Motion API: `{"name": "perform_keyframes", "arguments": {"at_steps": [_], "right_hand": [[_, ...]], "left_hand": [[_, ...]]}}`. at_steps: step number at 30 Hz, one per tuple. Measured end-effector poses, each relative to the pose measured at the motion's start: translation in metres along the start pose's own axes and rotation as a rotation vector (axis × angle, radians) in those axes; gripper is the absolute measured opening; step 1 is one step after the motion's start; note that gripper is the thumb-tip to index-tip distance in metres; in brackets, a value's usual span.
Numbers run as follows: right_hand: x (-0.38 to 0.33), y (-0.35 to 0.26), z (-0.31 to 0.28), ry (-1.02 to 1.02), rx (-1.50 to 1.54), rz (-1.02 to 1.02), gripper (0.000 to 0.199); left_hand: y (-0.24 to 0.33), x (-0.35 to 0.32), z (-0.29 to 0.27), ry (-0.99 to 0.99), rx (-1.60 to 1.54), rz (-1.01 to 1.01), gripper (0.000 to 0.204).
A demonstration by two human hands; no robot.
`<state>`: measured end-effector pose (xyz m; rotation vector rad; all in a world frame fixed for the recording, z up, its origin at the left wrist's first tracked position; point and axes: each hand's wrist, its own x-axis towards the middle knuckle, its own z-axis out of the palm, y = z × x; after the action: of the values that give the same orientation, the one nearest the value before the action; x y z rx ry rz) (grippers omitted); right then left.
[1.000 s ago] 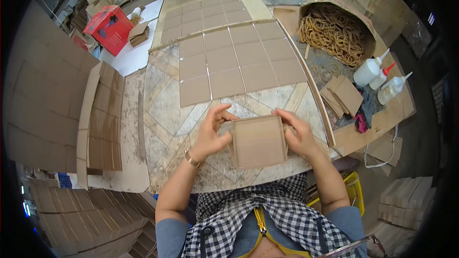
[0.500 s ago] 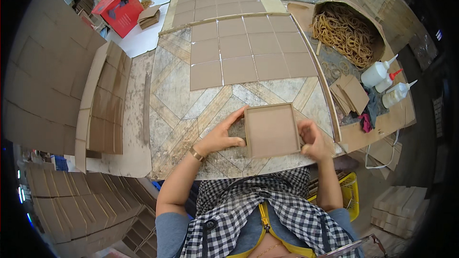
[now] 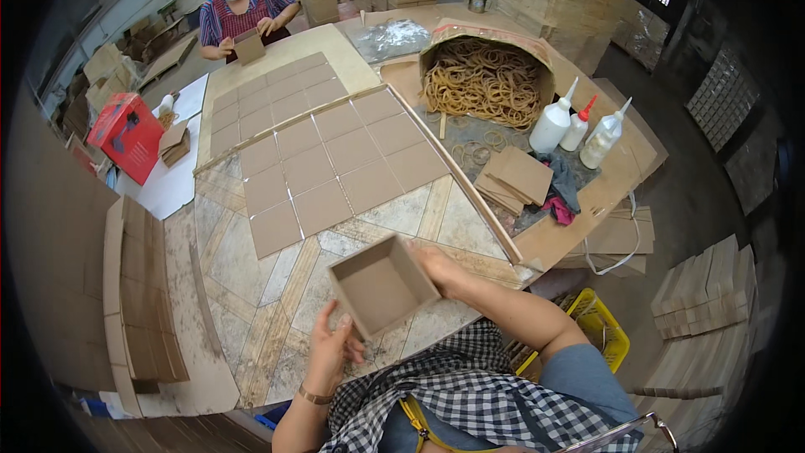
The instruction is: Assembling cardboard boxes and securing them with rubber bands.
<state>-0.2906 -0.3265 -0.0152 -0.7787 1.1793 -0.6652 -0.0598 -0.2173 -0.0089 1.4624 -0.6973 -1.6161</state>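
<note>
A shallow square brown cardboard box (image 3: pixel 382 287) tilts above the near part of the patterned tabletop (image 3: pixel 289 344), its hollow side facing me. Its right side is gripped by my right hand (image 3: pixel 438 272), whose fingertips are partly hidden behind the wall. Close by the lower left corner is my left hand (image 3: pixel 329 351), fingers apart and slightly curled; whether they touch the box I cannot tell. Beyond the box, brown square boards (image 3: pixel 323 169) lie in rows with narrow gaps, bordered by a wooden strip (image 3: pixel 457 176).
Across the table a co-worker (image 3: pixel 243 8) holds a brown cardboard piece (image 3: pixel 249 47). To the right are a sack of rubber bands (image 3: pixel 482 82), squeeze bottles (image 3: pixel 552 124) and loose boards (image 3: pixel 516 176). A red box (image 3: pixel 127 136) stands far left; stacked cardboard (image 3: pixel 147 294) stands near left.
The view has swung, bringing the co-worker into sight. The box has turned and tilted, showing its deeper walls. My right hand now grips its side; my left hand sits lower at a corner.
</note>
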Motion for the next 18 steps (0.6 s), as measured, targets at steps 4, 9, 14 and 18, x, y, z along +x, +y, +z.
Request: {"name": "perform_keyframes", "arguments": {"at_steps": [4,9,14,18], "right_hand": [[0.009,-0.043,-0.032,0.130,-0.310,-0.247,0.029],[0.066,-0.098,-0.154,0.981,-0.993,-0.756,0.014],[0.110,-0.119,-0.205,0.646,-1.455,-0.404,0.021],[0.126,-0.131,-0.213,0.492,-1.507,-0.262,0.019]], "left_hand": [[-0.018,0.009,-0.019,0.046,0.113,0.424,0.053],[0.015,-0.014,-0.001,0.093,0.414,0.665,0.059],[0.035,-0.006,0.003,0.047,0.685,0.677,0.044],[0.054,-0.007,-0.003,0.019,0.761,0.586,0.033]]}}
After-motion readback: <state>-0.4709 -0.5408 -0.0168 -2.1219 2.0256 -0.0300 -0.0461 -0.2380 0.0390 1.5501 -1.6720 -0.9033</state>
